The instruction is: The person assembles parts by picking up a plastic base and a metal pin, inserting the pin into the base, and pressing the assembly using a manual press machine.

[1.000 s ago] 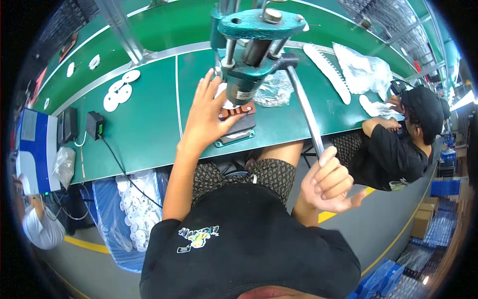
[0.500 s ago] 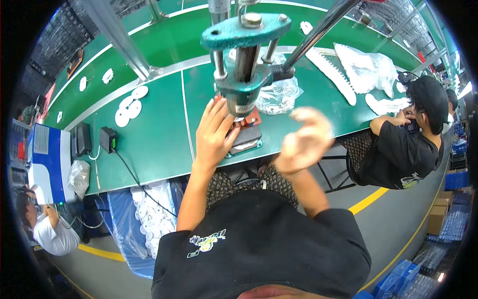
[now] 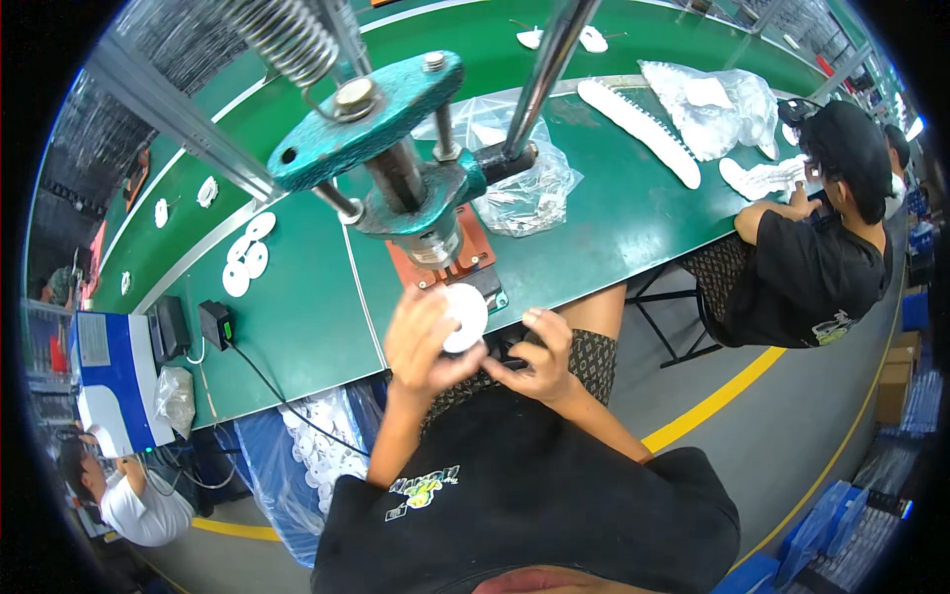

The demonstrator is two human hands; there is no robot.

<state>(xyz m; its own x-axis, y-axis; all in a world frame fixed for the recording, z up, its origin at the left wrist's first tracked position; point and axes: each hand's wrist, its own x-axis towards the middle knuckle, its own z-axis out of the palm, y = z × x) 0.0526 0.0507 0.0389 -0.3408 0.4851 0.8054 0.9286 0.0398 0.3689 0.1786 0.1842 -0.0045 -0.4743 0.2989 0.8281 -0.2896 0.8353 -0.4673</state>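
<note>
A round white plastic disc (image 3: pixel 465 317) is gripped in my left hand (image 3: pixel 418 342), just in front of the press at the table's near edge. My right hand (image 3: pixel 542 364) is close beside it, fingers bent and apart, the thumb pointing toward the disc; nothing shows in it. Beyond both hands stands a teal hand press (image 3: pixel 416 203) with a spring and a steel lever. Its head is over an orange-red fixture block (image 3: pixel 477 247), whose near part is partly hidden by my left hand and the disc.
White discs (image 3: pixel 237 277) lie on the green table (image 3: pixel 307 317) at the left, near a black power adapter (image 3: pixel 215 323). A clear plastic bag (image 3: pixel 534 198) rests behind the press. Blue-lined bin (image 3: pixel 267 495) holds many white parts. A co-worker (image 3: pixel 792 267) sits at the right.
My left hand has drawn back from the fixture toward me and now has a white disc. My right hand has moved left and down, close to it. The view has shifted.
</note>
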